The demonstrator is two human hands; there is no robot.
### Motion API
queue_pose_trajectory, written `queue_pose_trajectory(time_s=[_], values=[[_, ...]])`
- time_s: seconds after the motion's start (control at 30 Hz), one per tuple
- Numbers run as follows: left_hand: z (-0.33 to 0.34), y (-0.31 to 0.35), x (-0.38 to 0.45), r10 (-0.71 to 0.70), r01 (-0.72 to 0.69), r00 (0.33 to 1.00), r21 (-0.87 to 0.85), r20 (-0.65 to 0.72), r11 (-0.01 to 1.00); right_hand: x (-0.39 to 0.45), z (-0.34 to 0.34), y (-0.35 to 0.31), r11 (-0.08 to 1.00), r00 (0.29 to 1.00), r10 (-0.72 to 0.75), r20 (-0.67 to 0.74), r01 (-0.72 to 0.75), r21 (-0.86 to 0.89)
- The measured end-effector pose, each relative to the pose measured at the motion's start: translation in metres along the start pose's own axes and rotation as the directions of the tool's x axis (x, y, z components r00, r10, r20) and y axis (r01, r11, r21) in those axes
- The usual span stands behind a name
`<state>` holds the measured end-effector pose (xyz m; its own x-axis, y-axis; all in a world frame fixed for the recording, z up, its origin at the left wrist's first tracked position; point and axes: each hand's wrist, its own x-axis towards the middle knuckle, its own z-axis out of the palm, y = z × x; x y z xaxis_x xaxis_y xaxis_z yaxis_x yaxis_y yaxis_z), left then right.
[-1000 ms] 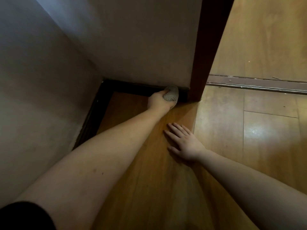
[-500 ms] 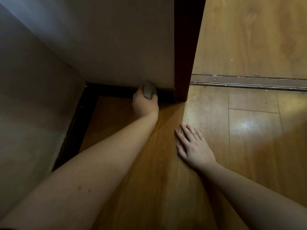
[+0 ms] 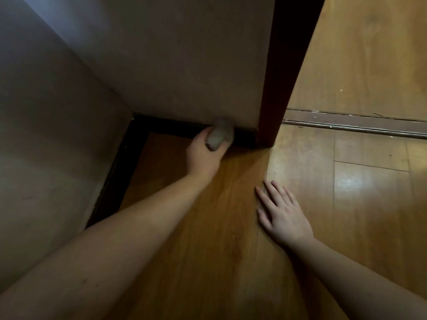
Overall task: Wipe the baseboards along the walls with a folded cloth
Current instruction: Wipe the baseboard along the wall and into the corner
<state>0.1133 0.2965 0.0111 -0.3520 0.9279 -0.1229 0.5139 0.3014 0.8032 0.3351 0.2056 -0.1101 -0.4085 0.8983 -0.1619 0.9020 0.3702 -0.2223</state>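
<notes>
Left hand (image 3: 203, 155): reaching forward to the foot of the far wall, grip closed around a grey cloth, thumb on its left side.
Cloth (image 3: 218, 136): bunched in the left grip, pressed against the dark baseboard, upper end blurred and overlapping the bottom edge of the wall.
Baseboard (image 3: 175, 129): dark strip along the far wall, from the corner on the left to the door frame on the right; cloth touching it right of the middle of that run.
Side baseboard (image 3: 115, 176): second dark strip down the left wall, meeting the first at the corner, well apart from the cloth.
Right hand (image 3: 283, 215): flat on the wooden floor, grip open, fingers straight and spread, pointing toward the door frame, holding nothing.
Door frame (image 3: 284, 72): dark reddish upright just right of the cloth, foot on the floor.
Floor (image 3: 208, 250): orange-brown wood boards, glare patch at right.
Threshold strip (image 3: 360, 125): metal-looking rail running right from the door frame.
</notes>
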Motion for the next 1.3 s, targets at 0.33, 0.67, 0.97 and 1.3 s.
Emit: queue_pose_trajectory(time_s=[0.33, 0.67, 0.97, 1.3], values=[[-0.116, -0.072, 0.096, -0.131, 0.18, 0.87, 0.06, -0.475, 0.982, -0.001, -0.003, -0.002, 1.0, 1.0, -0.005, -0.01, 0.004, -0.023], [-0.07, -0.066, 0.104, -0.284, 0.238, 0.833, -0.156, -0.475, 0.959, 0.0, -0.004, -0.004, 0.998, 1.0, 0.015, 0.007, -0.015, -0.054], [0.038, -0.011, 0.034, -0.274, 0.174, 0.863, -0.259, -0.424, 0.95, 0.002, 0.0, -0.002, 0.998, 1.0, 0.007, 0.003, -0.006, -0.063], [0.09, 0.038, -0.03, 0.08, -0.084, 0.99, -0.032, -0.118, 0.996, 0.0, 0.0, -0.001, 0.999, 0.999, -0.013, -0.033, 0.012, -0.041]])
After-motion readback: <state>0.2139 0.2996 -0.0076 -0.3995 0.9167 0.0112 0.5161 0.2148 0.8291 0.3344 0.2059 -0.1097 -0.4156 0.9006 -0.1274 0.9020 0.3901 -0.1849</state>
